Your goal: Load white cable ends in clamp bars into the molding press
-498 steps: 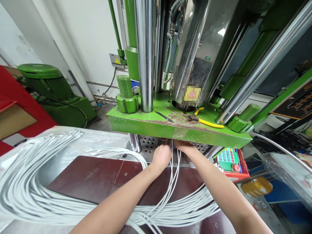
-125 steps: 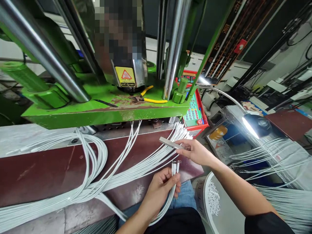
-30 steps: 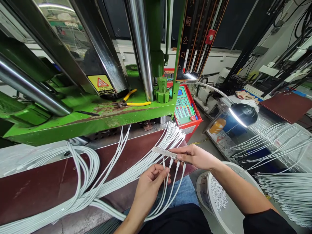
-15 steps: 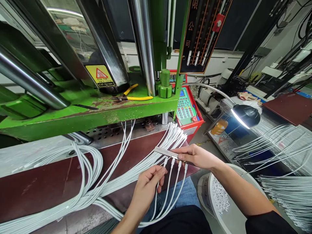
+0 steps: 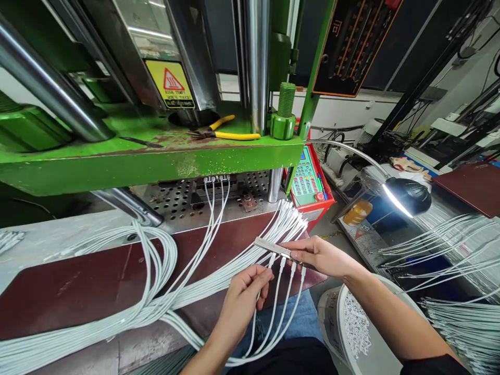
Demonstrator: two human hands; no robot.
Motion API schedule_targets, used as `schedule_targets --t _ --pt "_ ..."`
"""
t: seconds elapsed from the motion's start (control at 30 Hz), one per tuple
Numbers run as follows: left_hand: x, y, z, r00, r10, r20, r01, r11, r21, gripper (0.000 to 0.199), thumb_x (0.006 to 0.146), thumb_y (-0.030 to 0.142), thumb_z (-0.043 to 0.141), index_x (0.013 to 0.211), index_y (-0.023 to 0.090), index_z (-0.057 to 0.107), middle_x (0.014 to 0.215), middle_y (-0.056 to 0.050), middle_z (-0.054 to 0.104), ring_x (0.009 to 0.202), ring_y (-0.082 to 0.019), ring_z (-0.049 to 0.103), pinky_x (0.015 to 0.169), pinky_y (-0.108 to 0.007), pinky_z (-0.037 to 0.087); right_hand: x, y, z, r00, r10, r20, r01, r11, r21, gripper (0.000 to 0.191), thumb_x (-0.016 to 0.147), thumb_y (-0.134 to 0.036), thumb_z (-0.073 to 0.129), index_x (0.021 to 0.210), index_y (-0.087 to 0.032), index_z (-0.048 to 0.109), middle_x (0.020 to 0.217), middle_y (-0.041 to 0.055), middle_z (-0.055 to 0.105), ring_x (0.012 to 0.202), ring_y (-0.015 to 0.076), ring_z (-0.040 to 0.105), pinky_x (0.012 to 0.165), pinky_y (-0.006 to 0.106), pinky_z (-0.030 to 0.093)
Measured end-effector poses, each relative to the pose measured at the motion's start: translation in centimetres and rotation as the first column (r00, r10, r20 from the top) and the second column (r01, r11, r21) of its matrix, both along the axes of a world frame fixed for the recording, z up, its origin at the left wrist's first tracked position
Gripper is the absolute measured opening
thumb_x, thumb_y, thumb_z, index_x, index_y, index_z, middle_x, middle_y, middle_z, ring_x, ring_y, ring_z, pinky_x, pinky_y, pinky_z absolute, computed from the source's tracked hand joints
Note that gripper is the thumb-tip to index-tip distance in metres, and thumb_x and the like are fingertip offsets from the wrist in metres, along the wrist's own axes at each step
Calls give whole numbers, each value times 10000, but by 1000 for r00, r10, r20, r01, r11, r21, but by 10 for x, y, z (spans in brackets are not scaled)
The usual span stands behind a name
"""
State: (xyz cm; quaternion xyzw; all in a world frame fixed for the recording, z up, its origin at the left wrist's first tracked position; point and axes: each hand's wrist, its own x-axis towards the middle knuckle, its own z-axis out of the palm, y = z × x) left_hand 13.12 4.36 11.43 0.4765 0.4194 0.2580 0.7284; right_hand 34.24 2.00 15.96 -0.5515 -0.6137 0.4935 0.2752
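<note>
My right hand (image 5: 318, 256) grips one end of a flat metal bar (image 5: 272, 247), thumb on top. Several white cables (image 5: 288, 297) hang from the bar's lower edge by their white connectors. At the leftmost of these, my left hand (image 5: 250, 289) pinches a cable just below its connector, fingers closed. Behind both hands, a thick bundle of white cables (image 5: 219, 276) runs across the dark red board (image 5: 78, 286), with its white ends fanned out near the bar.
A green press (image 5: 156, 166) stands in front, with yellow-handled pliers (image 5: 237, 136) on its ledge. Right of it are a red control box (image 5: 324, 200), a lit lamp (image 5: 408, 197), white buckets (image 5: 344, 325) and a bench bearing more cables (image 5: 433, 237).
The view has shifted, showing more of the plate under the press and the connectors on the cables there. Both hands keep their holds on the bar and cable.
</note>
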Motion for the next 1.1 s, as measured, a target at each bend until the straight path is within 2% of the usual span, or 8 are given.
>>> schedule_targets --t 0.13,0.33,0.47,0.57,0.67,0.8,0.93,1.1 --pt "-1 2 -3 999 15 29 -14 999 -34 277 792 397 581 669 149 561 493 49 449 410 -56 350 406 -183 237 -3 1 -4 999 9 -48 -10 999 -37 477 902 -434 471 1288 -163 541 843 37 650 701 134 529 702 262 451" --pt "2 8 3 994 62 87 -55 995 -80 252 756 385 610 681 146 581 491 52 441 407 -56 340 404 -183 222 -7 3 2 996 18 91 -20 999 29 484 918 -451 428 1317 -189 507 788 -2 615 665 114 467 648 232 406" --pt "4 13 4 988 66 141 -52 994 -101 250 769 380 601 681 147 577 501 47 465 397 -55 361 406 -186 250 -6 15 5 997 73 6 -73 997 4 490 899 -470 453 1290 -187 538 788 9 611 664 121 477 648 242 412" --pt "2 14 2 988 49 146 -37 996 -79 267 792 406 577 713 151 570 542 28 525 415 -67 431 450 -195 326 -5 35 7 994 95 -46 -98 992 -75 483 861 -458 516 1235 -161 587 759 18 607 641 119 488 640 247 422" --pt "-5 14 -2 996 -15 84 20 998 -63 307 800 460 547 711 167 534 584 7 567 445 -98 495 479 -217 368 -6 65 10 990 129 61 -123 987 -103 447 809 -382 587 1196 -160 615 748 9 619 628 114 496 618 238 405" --pt "-23 7 -5 986 10 -165 23 980 197 276 792 459 556 852 192 588 637 -20 611 540 -162 563 523 -252 395 -18 107 10 911 226 344 -249 968 23 396 768 -239 583 1156 -190 645 857 6 676 694 135 558 639 240 403" --pt "-43 2 14 908 155 -388 53 878 476 237 796 415 570 927 228 634 648 -14 639 537 -164 543 560 -263 395 -46 129 -2 787 190 587 -346 924 165 355 763 -200 544 1092 -192 675 958 43 696 807 190 609 708 274 424" --pt "-63 42 60 887 338 -314 -104 810 577 235 780 432 584 842 215 651 689 -21 644 617 -165 581 556 -237 425 -76 128 -23 688 64 723 -454 815 359 315 853 -208 459 1113 -152 630 1051 88 664 950 227 594 824 319 419"
